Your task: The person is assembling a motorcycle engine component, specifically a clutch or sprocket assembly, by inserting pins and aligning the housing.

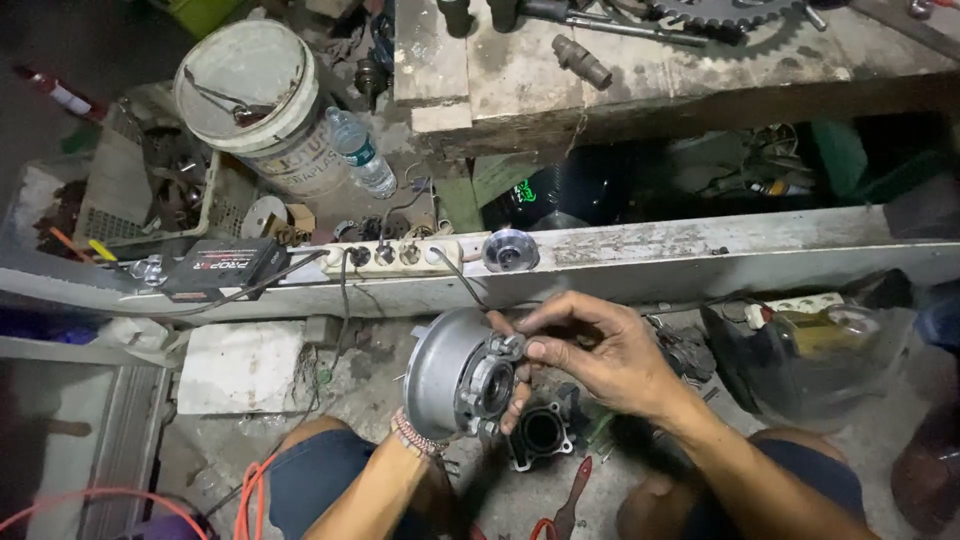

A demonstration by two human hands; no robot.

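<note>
1. I'm pinching a small metal fitting w/ right hand, pressing it onto the hub face.
2. Left hand is gripping the grey motor housing from below, its axis pointing right, toward the right hand.
3. Black cylinder block is lying just below the housing.

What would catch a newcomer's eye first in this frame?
At centre, the right hand pinches a small metal piece against the hub of a round grey metal drum part, which the left hand supports from below. Behind them a white power strip lies on a long pale beam, with a dirty white bucket upper left.
</note>
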